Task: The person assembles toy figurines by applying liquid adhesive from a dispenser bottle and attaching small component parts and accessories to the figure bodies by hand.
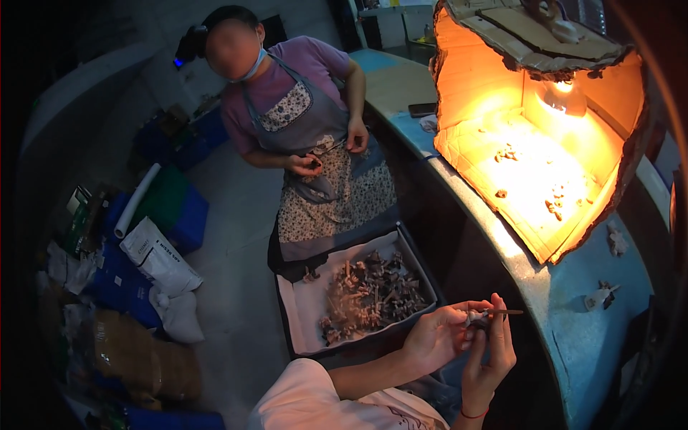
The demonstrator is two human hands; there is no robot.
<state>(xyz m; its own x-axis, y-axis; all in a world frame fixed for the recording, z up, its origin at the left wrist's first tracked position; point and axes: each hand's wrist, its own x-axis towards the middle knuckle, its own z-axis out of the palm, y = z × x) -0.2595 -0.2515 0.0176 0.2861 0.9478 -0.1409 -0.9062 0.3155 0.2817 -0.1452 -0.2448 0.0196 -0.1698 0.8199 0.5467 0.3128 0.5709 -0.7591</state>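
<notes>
My left hand (437,335) and my right hand (491,351) are raised close together, to the right of a tray of parts. Between their fingertips is a small pale grey figurine (475,316), pinched by the left fingers and steadied by the right ones. A thin brown stick (512,312) juts out to the right past my right fingertips; whether it belongs to the figurine or is a separate tool, I cannot tell. My right wrist wears a red string. The white-lined tray (304,337) contains a heap of small grey-brown pieces (373,294).
A cardboard box (466,150) lit by a bright lamp (562,99) stands on the curved blue bench (573,344), several small pieces inside it. A small white bottle-like item (598,297) lies nearby. Across the tray sits a co-worker (308,129) in an apron. Sacks (161,254) and bins line the left.
</notes>
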